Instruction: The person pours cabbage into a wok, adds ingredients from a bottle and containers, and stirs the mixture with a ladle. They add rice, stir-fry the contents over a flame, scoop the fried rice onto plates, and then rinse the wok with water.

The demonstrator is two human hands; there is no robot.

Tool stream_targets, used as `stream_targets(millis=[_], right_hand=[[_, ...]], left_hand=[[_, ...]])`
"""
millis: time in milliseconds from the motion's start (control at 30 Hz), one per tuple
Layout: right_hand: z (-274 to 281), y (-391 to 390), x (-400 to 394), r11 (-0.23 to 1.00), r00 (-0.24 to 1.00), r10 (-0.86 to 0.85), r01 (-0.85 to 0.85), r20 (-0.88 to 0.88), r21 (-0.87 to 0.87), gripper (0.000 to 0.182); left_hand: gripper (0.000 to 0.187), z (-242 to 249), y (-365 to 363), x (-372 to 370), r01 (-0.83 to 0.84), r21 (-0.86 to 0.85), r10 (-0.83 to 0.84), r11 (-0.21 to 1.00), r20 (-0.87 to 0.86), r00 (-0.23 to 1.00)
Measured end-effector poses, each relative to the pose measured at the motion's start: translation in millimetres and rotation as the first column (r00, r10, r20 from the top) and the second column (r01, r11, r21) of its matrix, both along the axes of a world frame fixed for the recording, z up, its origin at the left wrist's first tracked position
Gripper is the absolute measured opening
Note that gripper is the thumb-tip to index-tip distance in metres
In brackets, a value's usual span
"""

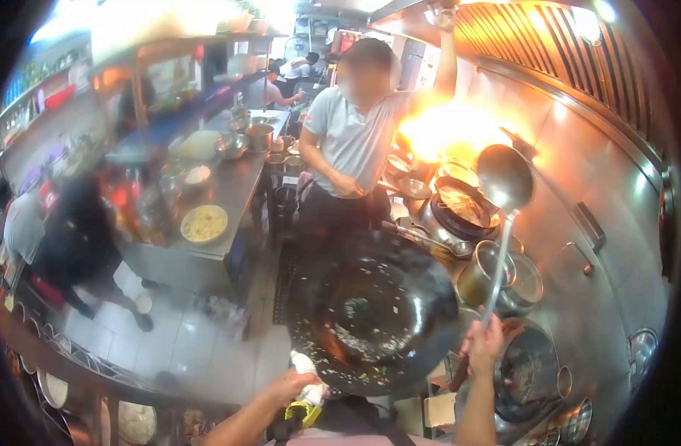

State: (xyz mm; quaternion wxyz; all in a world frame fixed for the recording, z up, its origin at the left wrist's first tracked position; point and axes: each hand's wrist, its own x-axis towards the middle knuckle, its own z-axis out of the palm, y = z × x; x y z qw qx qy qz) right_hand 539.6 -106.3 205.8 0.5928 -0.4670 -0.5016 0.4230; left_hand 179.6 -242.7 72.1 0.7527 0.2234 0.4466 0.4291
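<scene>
My left hand [294, 386] is closed around the near rim of a large black wok [429, 297], with a white cloth [304, 364] and a yellow piece bunched at the grip. The wok is tilted so its inside faces me. Small white bits, perhaps rice or chopped food, and a few green specks cling to its surface. My right hand [483, 346] grips the handle of a long metal ladle [504, 178], raised upright to the right of the wok with its round bowl at the top. The ladle does not touch the wok.
A co-worker [355, 126] stands just beyond the wok, one arm raised, beside a big flame [455, 130]. Pots [489, 271] and another wok [530, 372] line the stove at right. At left, a counter [232, 201] carries a plate of yellowish food [204, 224]; a person in black [76, 230] bends nearby.
</scene>
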Motion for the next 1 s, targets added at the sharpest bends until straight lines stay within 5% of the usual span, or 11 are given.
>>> stream_targets(millis=[233, 367, 533, 633, 767, 900, 933, 1000], right_hand=[[-2.5, -70.4, 133.7, 0.895, 0.895, -0.445, 0.443, 0.022, 0.060, 0.040], [2.8, -116.3, 177.0, 0.809, 0.811, -0.580, 0.584, 0.072, -0.062, 0.041], [-19.2, -152.2, 205.7, 0.676, 0.677, -0.733, 0.736, 0.073, -0.040, 0.044], [-4.6, -168.5, 189.4, 0.608, 0.619, -0.765, 0.785, 0.176, -0.121, 0.046], [-16.9, -188.8, 181.3, 0.684, 0.712, -0.675, 0.702, 0.195, -0.198, 0.051], [-2.2, -183.6, 145.6, 0.655, 0.718, -0.516, 0.682, 0.468, -0.324, 0.050], [-49.9, -200.2, 176.7, 0.818, 0.774, -0.410, 0.546, 0.483, -0.181, 0.051], [-51.1, -185.3, 162.3, 0.823, 0.326, -0.378, 0.547, 0.867, 0.153, 0.047]], left_hand=[[0.026, 9.2, 93.2, 110.2, 0.395, 0.018, -0.395, 0.919, -0.004, 0.919], [0.024, 41.3, 124.4, 195.9, 0.479, 0.004, -0.476, 0.878, 0.106, 0.873], [0.014, 18.3, 163.6, 298.1, 0.669, 0.038, -0.647, 0.743, 0.301, 0.701], [0.015, 7.4, 174.8, 351.6, 0.650, -0.017, -0.629, 0.759, 0.237, 0.740], [0.012, -20.7, 194.1, 396.2, 0.725, -0.008, -0.689, 0.689, 0.304, 0.658], [0.014, -26.2, 206.7, 424.1, 0.763, -0.053, -0.743, 0.644, 0.195, 0.640], [0.015, -26.0, 211.9, 432.4, 0.793, -0.069, -0.773, 0.605, 0.191, 0.606], [0.015, -37.3, 218.2, 456.6, 0.783, -0.046, -0.758, 0.620, 0.221, 0.613]])
